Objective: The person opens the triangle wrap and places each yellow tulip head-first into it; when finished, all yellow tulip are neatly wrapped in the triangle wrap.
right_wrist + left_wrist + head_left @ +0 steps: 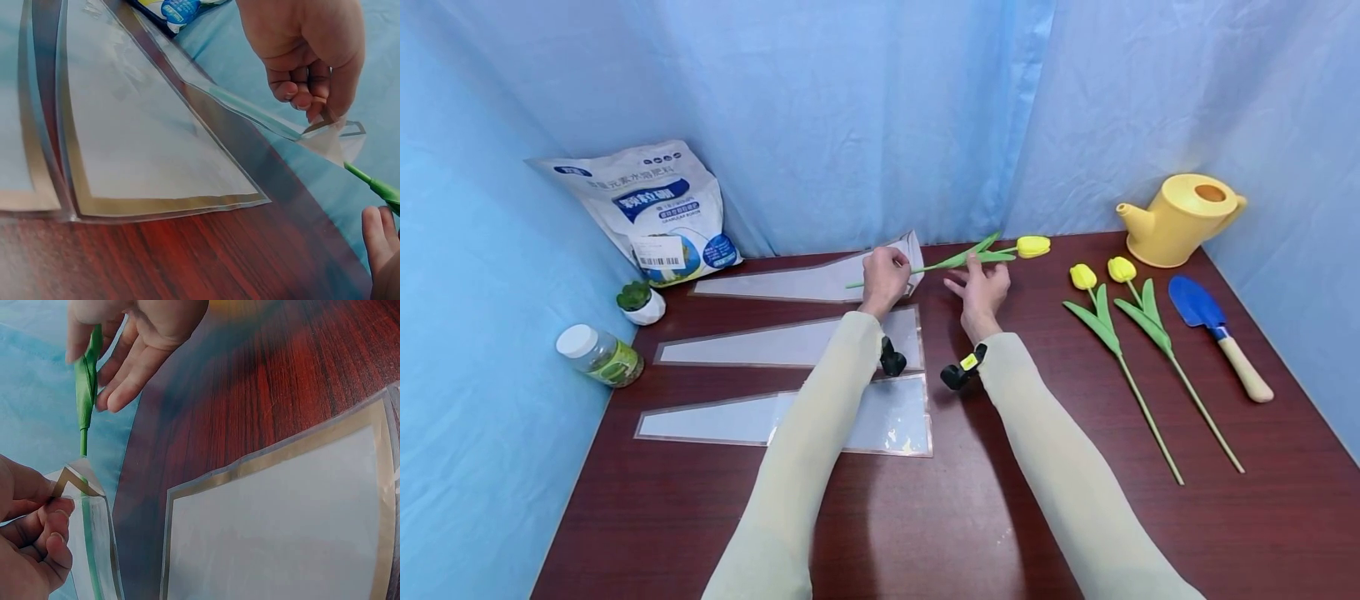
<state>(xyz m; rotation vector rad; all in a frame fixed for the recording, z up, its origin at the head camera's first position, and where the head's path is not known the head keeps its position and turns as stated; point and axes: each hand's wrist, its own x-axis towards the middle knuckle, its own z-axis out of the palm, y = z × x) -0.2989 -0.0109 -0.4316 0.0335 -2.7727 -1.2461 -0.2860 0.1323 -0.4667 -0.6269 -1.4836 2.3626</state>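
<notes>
At the back of the table my left hand [885, 279] pinches the lifted mouth of a clear, gold-edged flower sleeve [94, 519]. A yellow artificial tulip [1033, 247] has its green stem inside this sleeve, with its bloom and leaves outside to the right. My right hand [983, 292] holds the tulip by its leaves, thumb on one side and other fingers loosely spread. In the left wrist view, the stem [84, 442] runs down through the sleeve mouth below the leaves. Two more such sleeves, a middle one [760, 343] and a front one [722, 421], lie flat nearer me.
Two yellow tulips [1105, 329] [1150, 321], a blue trowel [1197, 302] and a yellow watering can [1180, 218] are on the right. A fertilizer bag [655, 208], small potted succulent [643, 307] and white-capped jar [602, 357] stand left. Blue curtains [850, 125] border the table.
</notes>
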